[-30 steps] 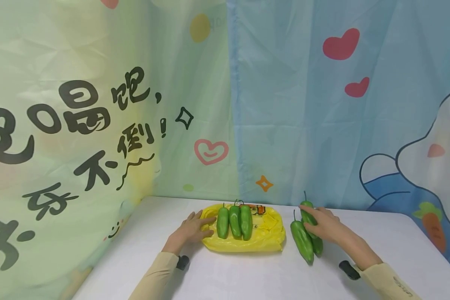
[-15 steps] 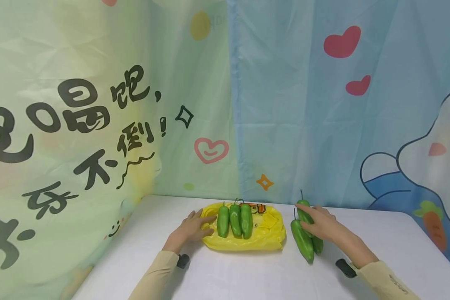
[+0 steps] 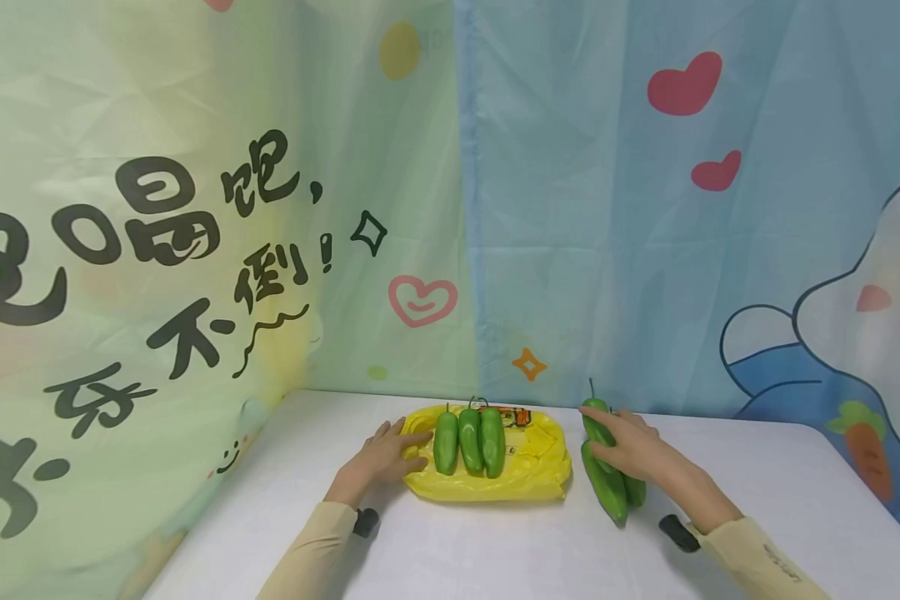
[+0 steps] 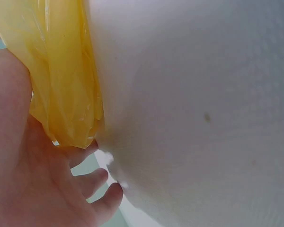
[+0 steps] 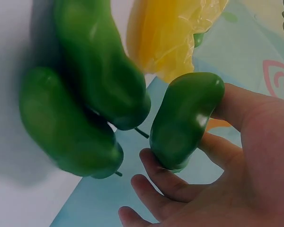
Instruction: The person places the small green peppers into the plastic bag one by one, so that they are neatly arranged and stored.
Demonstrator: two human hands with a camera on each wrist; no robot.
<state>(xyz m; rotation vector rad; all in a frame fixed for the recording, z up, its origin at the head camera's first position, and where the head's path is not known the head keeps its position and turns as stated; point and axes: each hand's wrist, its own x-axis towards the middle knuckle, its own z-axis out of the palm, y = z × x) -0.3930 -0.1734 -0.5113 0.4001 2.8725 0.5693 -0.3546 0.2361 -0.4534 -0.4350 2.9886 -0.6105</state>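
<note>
The held green pepper has smooth, glossy skin. At its nine o'clock in the head view, the yellow bag looks like thin, crinkled, shiny plastic. The counter is smooth and matt, the twelve-o'clock curtain creased cloth, the sleeves matt cloth.

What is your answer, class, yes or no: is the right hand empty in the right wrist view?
No, the right hand grips a green pepper, while two other peppers lie nearby.

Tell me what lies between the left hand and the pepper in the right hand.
In the head view, the yellow bag with three peppers, then a narrow bare strip of table before the held pepper.
</note>
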